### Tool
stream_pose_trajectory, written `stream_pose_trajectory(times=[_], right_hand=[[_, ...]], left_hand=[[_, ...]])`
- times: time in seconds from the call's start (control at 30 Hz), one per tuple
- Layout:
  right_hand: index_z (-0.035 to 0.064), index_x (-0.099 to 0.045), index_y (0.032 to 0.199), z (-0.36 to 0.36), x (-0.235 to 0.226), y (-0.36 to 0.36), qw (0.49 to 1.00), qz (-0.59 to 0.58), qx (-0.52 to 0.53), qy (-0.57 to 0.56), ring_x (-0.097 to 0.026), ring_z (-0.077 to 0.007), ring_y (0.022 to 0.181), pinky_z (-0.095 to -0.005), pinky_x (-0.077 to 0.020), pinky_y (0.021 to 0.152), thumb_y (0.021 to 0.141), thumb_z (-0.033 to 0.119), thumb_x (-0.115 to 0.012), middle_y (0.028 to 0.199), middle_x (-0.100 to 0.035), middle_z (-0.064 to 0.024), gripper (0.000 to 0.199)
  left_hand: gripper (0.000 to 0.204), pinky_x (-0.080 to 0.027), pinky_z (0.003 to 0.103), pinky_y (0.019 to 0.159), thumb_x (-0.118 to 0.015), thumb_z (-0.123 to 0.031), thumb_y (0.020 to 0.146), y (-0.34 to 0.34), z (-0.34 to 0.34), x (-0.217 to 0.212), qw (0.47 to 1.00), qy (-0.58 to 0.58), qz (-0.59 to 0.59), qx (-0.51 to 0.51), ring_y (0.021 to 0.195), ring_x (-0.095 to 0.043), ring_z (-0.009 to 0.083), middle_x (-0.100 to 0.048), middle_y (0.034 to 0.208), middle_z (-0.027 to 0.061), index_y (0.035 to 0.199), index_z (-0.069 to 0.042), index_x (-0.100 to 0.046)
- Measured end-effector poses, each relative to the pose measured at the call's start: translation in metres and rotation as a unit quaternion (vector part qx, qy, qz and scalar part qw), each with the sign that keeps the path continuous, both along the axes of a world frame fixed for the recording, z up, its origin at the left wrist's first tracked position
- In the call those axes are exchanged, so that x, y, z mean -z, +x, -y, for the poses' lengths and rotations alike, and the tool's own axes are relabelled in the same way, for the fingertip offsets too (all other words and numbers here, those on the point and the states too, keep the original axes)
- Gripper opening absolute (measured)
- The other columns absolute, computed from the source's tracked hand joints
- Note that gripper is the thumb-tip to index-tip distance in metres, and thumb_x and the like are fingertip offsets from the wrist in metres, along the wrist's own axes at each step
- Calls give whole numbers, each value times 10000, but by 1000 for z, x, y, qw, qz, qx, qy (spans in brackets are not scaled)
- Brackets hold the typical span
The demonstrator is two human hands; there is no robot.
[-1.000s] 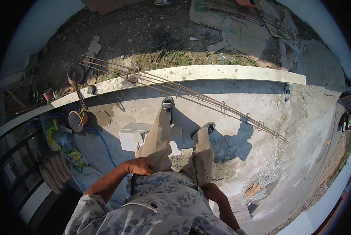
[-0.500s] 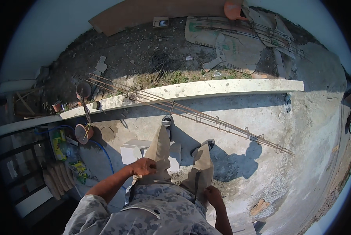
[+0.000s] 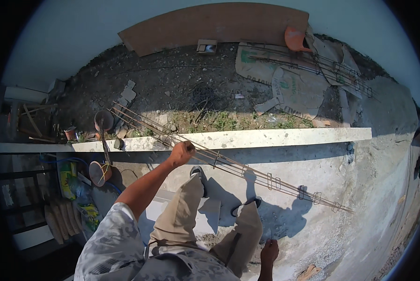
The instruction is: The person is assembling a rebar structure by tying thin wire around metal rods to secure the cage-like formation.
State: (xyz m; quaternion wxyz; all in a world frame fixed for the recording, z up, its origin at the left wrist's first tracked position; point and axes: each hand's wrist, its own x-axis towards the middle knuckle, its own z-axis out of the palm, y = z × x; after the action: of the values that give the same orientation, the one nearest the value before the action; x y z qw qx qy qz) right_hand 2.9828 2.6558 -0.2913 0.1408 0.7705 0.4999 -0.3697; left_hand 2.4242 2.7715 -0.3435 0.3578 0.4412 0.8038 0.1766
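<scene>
Low wall (image 3: 289, 136), near edge: left hand (image 3: 183, 151) at rods (image 3: 247, 167), grip unclear, right hand (image 3: 269, 252) apart, likewise unclear; mid-length hold likely steadier.

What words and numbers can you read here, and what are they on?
Left flattened tan sack: dark letters and green print, which I won't copy out.
Right flattened tan sack: dark letters and green print, also not copied.
Yellow-green plastic packaging: any print is too small to read.

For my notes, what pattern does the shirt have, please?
The shirt shows grey camouflage, best in the head view.
</scene>
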Motion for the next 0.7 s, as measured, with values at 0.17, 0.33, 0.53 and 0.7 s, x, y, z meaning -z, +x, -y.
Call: stream_pose_trajectory(times=[0.17, 0.33, 0.53, 0.7], right_hand=[[1, -610, 1037, -18, 84, -26, 987, -15, -16, 161, -594, -387, 915, -474, -472, 796, 953, 205, -537, 968, -606, -193, 232], [-25, -581, 1067, -36, 146, -31, 973, -14, -34, 226, -556, -400, 972, -483, -459, 840, 965, 244, -487, 1017, -560, -215, 302], [-58, -600, 1098, -50, 147, -31, 977, 11, 6, 215, -532, -415, 1014, -522, -417, 913, 1037, 316, -403, 1111, -557, -257, 427], [-55, -599, 1096, -44, 149, -37, 970, 47, 63, 230, -528, -405, 1002, -513, -420, 902, 1040, 332, -399, 1108, -553, -244, 439]], left_hand=[[269, -540, 379, 751, -683, -225, 795, -79, -70, 171, 993, -23, 12, -113, 810, -706, 279, -726, 863, 171, 962, -21, -735], [215, -531, 383, 658, -625, -167, 792, -136, -123, 279, 993, -9, 4, -118, 706, -681, 266, -701, 767, 151, 913, -18, -722], [164, -524, 377, 598, -575, -99, 781, -179, -176, 368, 992, -68, 31, -102, 657, -678, 257, -685, 714, 122, 844, -21, -704], [260, -540, 358, 539, -581, -91, 886, -163, -224, 410, 983, -131, 8, -127, 711, -690, 267, -702, 841, 155, 1142, -64, -619]])
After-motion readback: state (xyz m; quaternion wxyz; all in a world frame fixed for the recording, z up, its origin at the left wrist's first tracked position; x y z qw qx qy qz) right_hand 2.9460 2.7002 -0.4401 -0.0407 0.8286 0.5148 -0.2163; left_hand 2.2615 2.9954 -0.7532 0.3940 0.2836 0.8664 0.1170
